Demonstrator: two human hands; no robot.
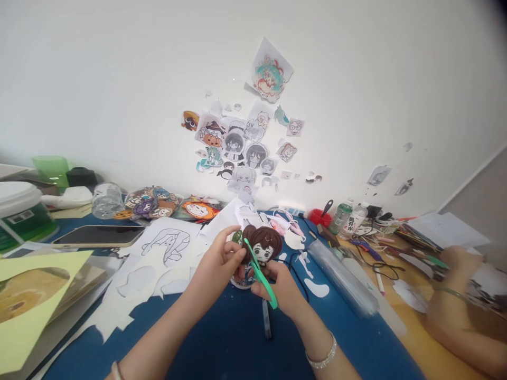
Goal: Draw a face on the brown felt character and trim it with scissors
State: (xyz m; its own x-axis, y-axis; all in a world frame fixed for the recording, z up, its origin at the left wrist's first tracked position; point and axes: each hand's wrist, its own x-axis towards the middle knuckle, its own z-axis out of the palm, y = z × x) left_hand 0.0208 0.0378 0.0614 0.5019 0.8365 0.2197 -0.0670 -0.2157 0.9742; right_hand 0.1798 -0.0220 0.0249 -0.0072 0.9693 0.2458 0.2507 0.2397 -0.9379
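Note:
A paper cutout of a brown-haired cartoon figure (268, 244) is pinched at its left edge by my left hand (227, 253). Green-handled scissors (259, 274) are in my right hand (279, 287), which is closed round the handles. Their blades lie across the front of the cutout, pointing up and to the left. Below the hands, a dark pen (266, 319) rests on the blue table mat (225, 338). My fingers partly hide the cutout's lower part and a round object behind it.
Paper scraps and a line drawing (168, 245) lie to the left, beside a phone (99, 236). A clear plastic roll (343, 277) is at the right. Another person's arm (455, 301) rests at the far right. Bottles (343, 216) and a white tub (21, 211) stand near the wall.

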